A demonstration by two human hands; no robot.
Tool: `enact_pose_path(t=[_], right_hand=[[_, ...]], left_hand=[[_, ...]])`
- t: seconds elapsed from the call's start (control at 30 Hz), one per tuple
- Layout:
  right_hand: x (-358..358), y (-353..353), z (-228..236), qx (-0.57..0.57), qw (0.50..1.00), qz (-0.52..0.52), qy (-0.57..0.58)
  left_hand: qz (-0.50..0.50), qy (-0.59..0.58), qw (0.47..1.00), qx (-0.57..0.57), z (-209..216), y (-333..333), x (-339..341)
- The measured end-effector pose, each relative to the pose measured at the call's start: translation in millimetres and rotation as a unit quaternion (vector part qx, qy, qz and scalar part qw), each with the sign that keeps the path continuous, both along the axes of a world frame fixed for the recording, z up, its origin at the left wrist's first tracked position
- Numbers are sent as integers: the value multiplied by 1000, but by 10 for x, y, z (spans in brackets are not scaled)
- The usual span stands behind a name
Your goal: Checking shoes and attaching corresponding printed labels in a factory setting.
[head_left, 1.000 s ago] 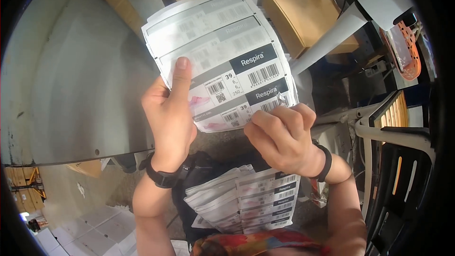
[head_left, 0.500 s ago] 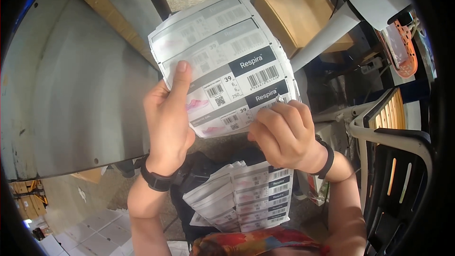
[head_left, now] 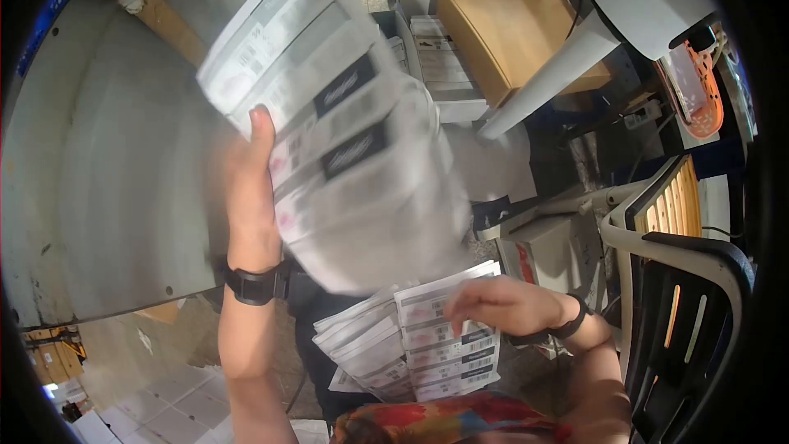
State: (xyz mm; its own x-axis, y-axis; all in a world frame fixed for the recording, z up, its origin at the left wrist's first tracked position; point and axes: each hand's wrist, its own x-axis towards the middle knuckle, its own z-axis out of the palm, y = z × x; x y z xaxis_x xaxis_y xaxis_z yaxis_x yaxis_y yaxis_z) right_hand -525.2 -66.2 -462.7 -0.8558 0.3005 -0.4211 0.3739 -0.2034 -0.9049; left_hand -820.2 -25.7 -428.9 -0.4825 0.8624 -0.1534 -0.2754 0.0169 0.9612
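A blurred stack of label sheets (head_left: pixel 329 119), raised beyond the lap (head_left: pixel 305 312), is pinched under the thumb of the left hand (head_left: pixel 251 189), while the right hand (head_left: pixel 516 306), fingers loosely parted, is held over a second label pile (head_left: pixel 440 358).

The raised label sheets (head_left: pixel 329 127) bear blurred white-lettered dark panels (head_left: pixel 355 150); the lower label sheets (head_left: pixel 431 339) carry small barcodes (head_left: pixel 478 381).

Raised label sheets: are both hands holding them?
No, only the left hand grips the raised label sheets; the right hand is apart from them, over the lower label sheets.
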Motion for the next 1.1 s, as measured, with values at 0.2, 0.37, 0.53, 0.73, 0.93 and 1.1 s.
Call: enact_pose_path(t=[0.2, 0.37, 0.53, 0.73, 0.93, 1.1], right_hand=[[144, 208, -326, -291, 847, -372, 245], [-103, 412, -260, -221, 869, -324, 300], [-130, 352, -483, -152, 773, -218, 576], [-212, 229, 133, -45, 832, -338, 438], [-80, 155, 372, -53, 874, -390, 284], [-86, 110, 442, -52, 862, -403, 301]], left_hand=[[-134, -113, 984, 10, -271, -28, -84], [-223, -156, 961, 48, -590, -384, 85], [-259, -143, 955, 34, -707, -392, 207], [-302, 76, 946, 90, -587, -459, -10], [-300, 169, 928, 140, -484, -501, 43], [-516, -212, 825, 93, -1297, -542, -1001]])
